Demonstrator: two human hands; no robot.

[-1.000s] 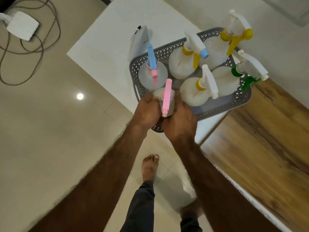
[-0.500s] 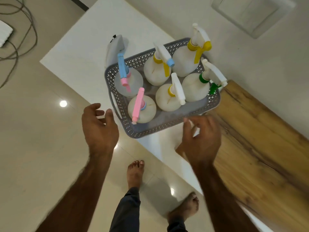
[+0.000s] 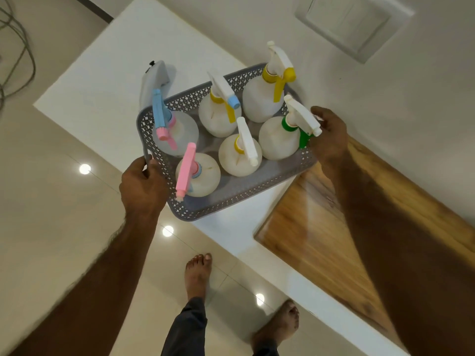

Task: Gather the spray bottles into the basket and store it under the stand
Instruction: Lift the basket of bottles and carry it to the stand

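Note:
A grey perforated basket [image 3: 232, 195] sits on the white stand top [image 3: 108, 73], its near corner over the edge. Several white spray bottles stand upright inside it, among them one with a pink trigger head [image 3: 198, 173], one with a blue-and-pink head [image 3: 174, 132] and one with a green collar [image 3: 279, 138]. My left hand [image 3: 142, 187] grips the basket's left handle. At the basket's right end my right hand [image 3: 327, 140] is closed on the rim, partly behind the green bottle's nozzle.
A grey handheld device [image 3: 154, 80] lies on the stand just behind the basket. A wooden panel [image 3: 321, 227] adjoins the white top on the right. Cables [image 3: 15, 55] lie on the tiled floor far left. My bare feet [image 3: 198, 273] stand below the stand's edge.
Both hands let go of the pink-headed bottle, spread apart and moved to the basket's two ends, where they now grip it. The camera has also moved closer.

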